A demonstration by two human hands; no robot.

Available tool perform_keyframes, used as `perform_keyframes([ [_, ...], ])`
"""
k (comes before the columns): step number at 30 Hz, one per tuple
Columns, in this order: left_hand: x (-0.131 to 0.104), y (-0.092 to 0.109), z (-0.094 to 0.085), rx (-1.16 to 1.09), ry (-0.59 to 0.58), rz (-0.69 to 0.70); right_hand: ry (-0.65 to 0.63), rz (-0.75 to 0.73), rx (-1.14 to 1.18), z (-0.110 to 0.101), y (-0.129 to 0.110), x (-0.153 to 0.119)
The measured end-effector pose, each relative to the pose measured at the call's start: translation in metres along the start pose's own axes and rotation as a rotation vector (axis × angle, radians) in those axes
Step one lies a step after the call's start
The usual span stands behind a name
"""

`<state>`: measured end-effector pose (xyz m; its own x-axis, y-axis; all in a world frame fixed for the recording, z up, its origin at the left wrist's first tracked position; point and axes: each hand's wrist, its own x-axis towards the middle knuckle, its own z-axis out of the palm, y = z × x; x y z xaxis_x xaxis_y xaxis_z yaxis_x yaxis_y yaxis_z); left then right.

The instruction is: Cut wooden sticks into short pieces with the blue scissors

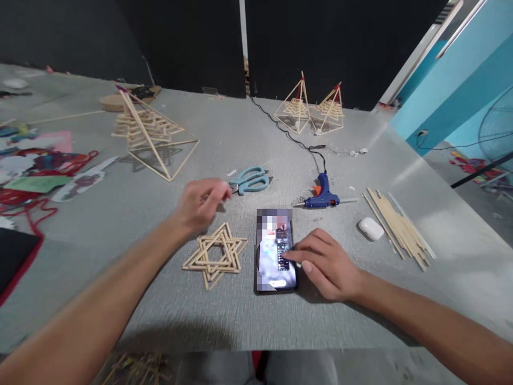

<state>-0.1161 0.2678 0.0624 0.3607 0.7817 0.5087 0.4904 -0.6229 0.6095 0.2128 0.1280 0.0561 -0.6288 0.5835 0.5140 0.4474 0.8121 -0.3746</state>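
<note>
Right hand (331, 266), right of centre: unclenched, forefinger at black-edged rectangular smartphone (270, 262). Left hand (203, 204), centre-left: curled, hold indeterminable, beside blue-handled metal scissors (242, 185).

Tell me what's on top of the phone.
The right hand has its index finger over the phone, touching or nearly touching its lit screen. The screen beneath that finger is covered.
</note>
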Motion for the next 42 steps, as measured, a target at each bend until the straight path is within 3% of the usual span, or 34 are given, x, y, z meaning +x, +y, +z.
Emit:
perform_keyframes([
  [3,0.002,0.015,-0.007,0.05,-0.268,0.267,0.028,0.035,-0.002,0.0,-0.001,0.001],
  [5,0.002,0.022,-0.008,0.098,-0.415,0.348,0.055,0.065,0.014,0.0,-0.001,0.001],
  [9,-0.001,0.029,-0.003,0.132,-0.597,0.34,0.11,0.131,0.051,0.001,0.0,0.001],
  [16,-0.007,0.038,-0.001,0.151,-0.738,0.282,0.132,0.136,0.053,0.002,0.001,0.001],
  [22,-0.008,0.041,-0.005,0.199,-0.709,0.227,0.147,0.151,0.046,0.002,0.002,0.0],
  [28,-0.025,0.052,-0.004,0.279,-0.693,0.166,0.1,0.356,-0.065,0.011,0.008,-0.006],
  [32,-0.036,0.053,0.002,0.269,-0.719,0.175,0.018,0.301,-0.051,0.014,0.01,-0.008],
  [42,-0.038,0.052,0.015,0.212,-0.759,0.13,0.015,0.311,0.073,0.011,0.009,-0.01],
])
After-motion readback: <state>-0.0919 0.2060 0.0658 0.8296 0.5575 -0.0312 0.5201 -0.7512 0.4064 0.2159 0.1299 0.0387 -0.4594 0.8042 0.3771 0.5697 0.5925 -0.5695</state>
